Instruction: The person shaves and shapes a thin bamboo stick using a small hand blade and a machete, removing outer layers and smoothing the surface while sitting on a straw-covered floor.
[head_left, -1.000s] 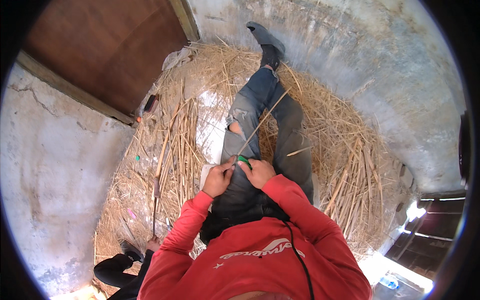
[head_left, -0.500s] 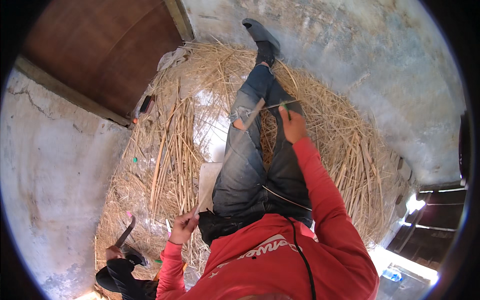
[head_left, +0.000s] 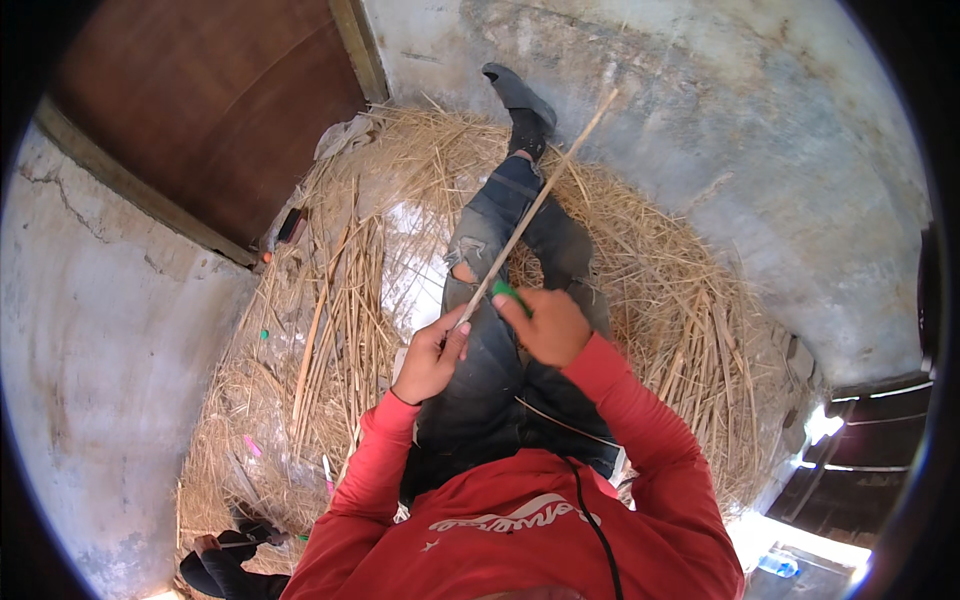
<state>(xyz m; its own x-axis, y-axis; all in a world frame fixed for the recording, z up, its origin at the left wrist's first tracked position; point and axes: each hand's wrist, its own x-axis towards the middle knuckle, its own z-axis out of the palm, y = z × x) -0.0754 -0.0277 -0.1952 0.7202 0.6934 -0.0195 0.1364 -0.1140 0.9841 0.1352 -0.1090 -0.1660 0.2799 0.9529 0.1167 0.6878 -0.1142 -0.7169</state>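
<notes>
Green tool [head_left: 508, 293] mostly buried in the right hand [head_left: 548, 326], only a stub shows, kind can't be told; the stick's [head_left: 535, 205] near end is covered by the left hand's [head_left: 430, 358] fingers. Person's head is cut by the bottom edge, far shoe [head_left: 517, 90] half turned away, lap partly masked by both forearms. Dark bundle [head_left: 225, 560] bottom-left is clipped by the rim and unreadable, the small pink and green bits [head_left: 250, 446] in the straw [head_left: 690, 300] are too small to identify, and the bottle [head_left: 775, 565] bottom-right is blown out by glare.
</notes>
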